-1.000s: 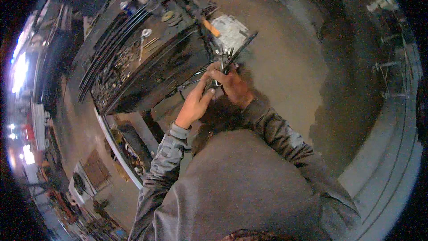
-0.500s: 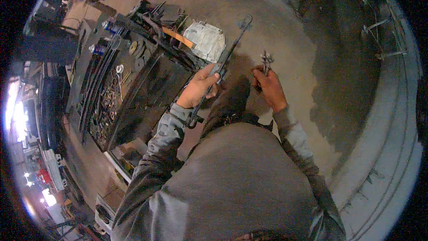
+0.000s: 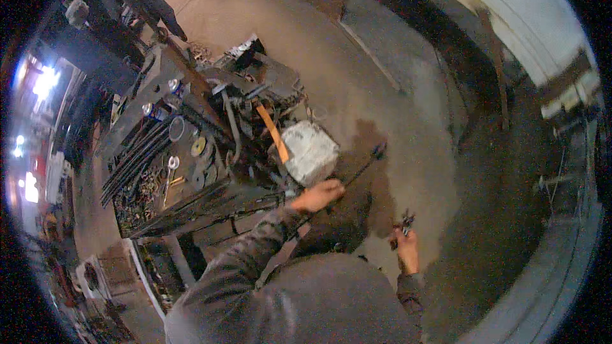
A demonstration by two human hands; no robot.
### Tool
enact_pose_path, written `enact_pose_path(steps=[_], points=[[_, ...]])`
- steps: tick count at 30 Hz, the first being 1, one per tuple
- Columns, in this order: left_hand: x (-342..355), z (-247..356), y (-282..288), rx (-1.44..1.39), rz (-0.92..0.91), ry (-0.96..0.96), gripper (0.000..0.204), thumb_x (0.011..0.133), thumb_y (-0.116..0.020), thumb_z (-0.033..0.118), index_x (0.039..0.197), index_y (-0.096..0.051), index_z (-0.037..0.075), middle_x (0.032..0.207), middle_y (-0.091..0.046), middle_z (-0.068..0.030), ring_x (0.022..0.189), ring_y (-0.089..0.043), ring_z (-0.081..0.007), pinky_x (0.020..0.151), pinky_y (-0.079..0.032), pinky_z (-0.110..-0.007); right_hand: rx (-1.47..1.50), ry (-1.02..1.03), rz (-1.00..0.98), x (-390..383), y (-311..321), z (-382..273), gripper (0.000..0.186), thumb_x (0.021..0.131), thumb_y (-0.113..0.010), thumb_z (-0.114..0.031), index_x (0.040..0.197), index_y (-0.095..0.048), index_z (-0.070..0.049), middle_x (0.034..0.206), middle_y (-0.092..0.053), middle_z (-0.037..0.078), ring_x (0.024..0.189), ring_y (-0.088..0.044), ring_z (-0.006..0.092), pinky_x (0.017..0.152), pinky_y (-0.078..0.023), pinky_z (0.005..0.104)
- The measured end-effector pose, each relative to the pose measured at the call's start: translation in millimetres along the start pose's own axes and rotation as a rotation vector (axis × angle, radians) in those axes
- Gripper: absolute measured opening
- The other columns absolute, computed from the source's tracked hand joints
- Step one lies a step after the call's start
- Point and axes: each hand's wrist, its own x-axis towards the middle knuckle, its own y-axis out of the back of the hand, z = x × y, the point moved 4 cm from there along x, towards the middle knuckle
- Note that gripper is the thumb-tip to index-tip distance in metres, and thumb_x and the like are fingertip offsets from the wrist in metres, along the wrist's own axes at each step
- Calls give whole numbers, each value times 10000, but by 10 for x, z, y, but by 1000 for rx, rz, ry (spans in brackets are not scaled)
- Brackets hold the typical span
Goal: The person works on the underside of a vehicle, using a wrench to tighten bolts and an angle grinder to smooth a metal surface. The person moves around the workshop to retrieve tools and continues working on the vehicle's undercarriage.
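My left hand (image 3: 320,195) is closed round a long, thin dark metal bar (image 3: 362,169), just in front of the workbench. The bar slants up and away to the right and ends in a small thicker piece; its near part is mostly hidden by my hand and forearm. Off to the right, over the floor, my right hand (image 3: 408,251) grips a small cluster of metal pieces (image 3: 407,220) that sticks up from its fingers. Blur keeps me from telling what kind of pieces they are.
At left, the workbench (image 3: 191,207) carries several dark rods (image 3: 137,153), a wrench (image 3: 171,175), discs (image 3: 199,146), spray cans (image 3: 153,112) and loose small hardware. A whitish block-like thing (image 3: 309,153) and an orange strip (image 3: 273,134) lie at its right end. A pale wall curves along the far right.
My view has swung, so the bench and both hands sit lower in the picture. Both hands keep hold of what they had; the bar now tilts further toward the right.
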Motion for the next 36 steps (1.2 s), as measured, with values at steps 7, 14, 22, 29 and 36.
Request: enact_pose_path(steps=[7,14,22,29,36], points=[[695,-320,337,-588,47,372,296,983,-568,364,965,-575,70,750,-464,35,697,-440,-84,619,-380,-271,-260,1,-312,1713,-54,-1025,201,949,-587,-178,1102,-608,-49,740,-582,9,650,-541,110,593,-446,284],[1544,-195,894,-344,330,400,435,959,-555,482,956,-610,50,662,-435,24,608,-405,-92,545,-340,-294,-631,222,-447,3066,55,-1668,213,966,-569,-232,1020,-606,-29,755,-561,1,658,-514,115,600,-433,296],[3290,52,1700,-572,429,254,292,953,-610,346,1048,-592,71,792,-525,26,657,-431,-65,556,-355,-239,-519,159,-614,4955,-605,-3169,246,945,-583,-241,969,-574,4,782,-560,38,726,-513,143,666,-436,318],[4639,1188,3326,-528,710,126,391,941,-631,321,1232,-550,73,872,-592,15,651,-460,-60,547,-390,-241,-559,608,-995,6342,-1790,-5054,252,922,-578,-195,1056,-561,18,851,-580,119,787,-537,191,724,-456,356],[5575,1237,5055,-581,1032,86,264,922,-638,210,1133,-604,54,982,-630,3,799,-545,-80,718,-446,-248,-623,814,-1068,7243,-3014,-6377,406,867,-636,-180,1204,-551,31,995,-640,171,893,-611,255,849,-491,365]])
